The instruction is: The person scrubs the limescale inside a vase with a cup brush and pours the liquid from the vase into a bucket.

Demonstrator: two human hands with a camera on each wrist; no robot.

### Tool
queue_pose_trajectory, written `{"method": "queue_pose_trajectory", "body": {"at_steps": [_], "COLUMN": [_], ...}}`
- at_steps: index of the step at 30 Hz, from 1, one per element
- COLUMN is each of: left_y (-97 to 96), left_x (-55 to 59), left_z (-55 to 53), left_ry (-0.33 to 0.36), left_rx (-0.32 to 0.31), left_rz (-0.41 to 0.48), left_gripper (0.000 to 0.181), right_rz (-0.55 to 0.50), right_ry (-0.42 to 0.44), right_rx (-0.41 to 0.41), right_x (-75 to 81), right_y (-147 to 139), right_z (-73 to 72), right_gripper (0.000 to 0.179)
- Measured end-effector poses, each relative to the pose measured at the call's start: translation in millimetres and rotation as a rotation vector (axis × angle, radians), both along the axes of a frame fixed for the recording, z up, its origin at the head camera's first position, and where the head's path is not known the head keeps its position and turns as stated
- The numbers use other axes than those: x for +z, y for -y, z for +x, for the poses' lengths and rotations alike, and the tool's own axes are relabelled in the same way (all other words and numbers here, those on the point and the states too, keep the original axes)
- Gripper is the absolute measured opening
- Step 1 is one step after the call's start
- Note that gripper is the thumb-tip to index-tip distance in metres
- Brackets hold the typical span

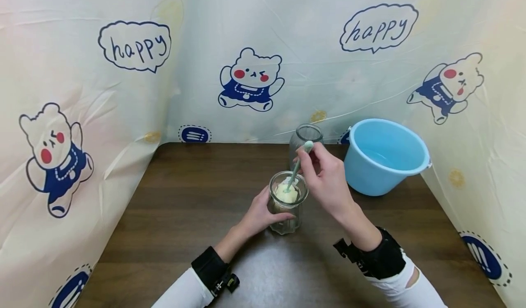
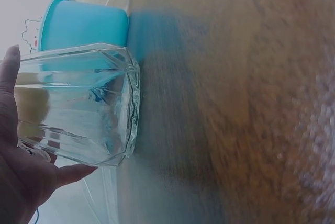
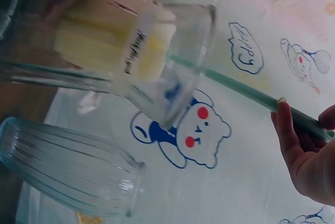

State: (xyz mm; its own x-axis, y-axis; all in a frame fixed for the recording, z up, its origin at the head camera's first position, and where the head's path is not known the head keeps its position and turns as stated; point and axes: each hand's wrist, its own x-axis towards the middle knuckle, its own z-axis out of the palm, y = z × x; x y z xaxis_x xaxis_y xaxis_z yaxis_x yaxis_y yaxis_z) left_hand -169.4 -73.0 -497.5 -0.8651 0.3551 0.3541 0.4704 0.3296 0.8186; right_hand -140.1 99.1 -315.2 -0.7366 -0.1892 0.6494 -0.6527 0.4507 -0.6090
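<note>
On the wooden table stands a clear glass jar (image 1: 286,226), its sides faceted near the base in the left wrist view. My left hand (image 1: 263,213) grips the jar from the left, thumb along the near side. A bottle brush with a pale yellow sponge head (image 3: 110,51) sits in the jar's upper part; a strip with dark lettering crosses the sponge. Its thin green handle (image 3: 235,85) slants up out of the mouth. Near the handle's top, my right hand (image 1: 328,180) pinches it between thumb and fingers.
Behind the held jar is a second, ribbed glass jar (image 3: 73,166). A light blue bucket (image 1: 370,175) stands to the right of my right hand. Cloth printed with bears and "happy" bubbles hangs around the brown table (image 1: 197,185) at the back and sides.
</note>
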Motion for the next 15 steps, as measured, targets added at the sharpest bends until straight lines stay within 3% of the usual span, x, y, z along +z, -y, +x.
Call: {"method": "queue_pose_trajectory", "body": {"at_steps": [4,12,15], "left_y": [-0.4,-0.3,-0.3], "left_x": [0.5,1.5,3.2], "left_z": [0.4,2.4,0.6], "left_ry": [0.002,0.031,0.037], "left_rx": [0.002,-0.006,-0.011], "left_rz": [-0.012,0.006,-0.005], "left_gripper": [0.098,0.097,0.098], "right_rz": [-0.008,0.087,0.077], "right_ry": [-0.018,0.053,0.056], "right_rx": [0.017,-0.015,-0.013], "right_x": [-2.6,-22.1,-21.3], "right_y": [-3.7,-2.6,-4.5], "right_z": [-5.5,-2.9,-4.1], "right_gripper": [0.015,0.02,0.018]}}
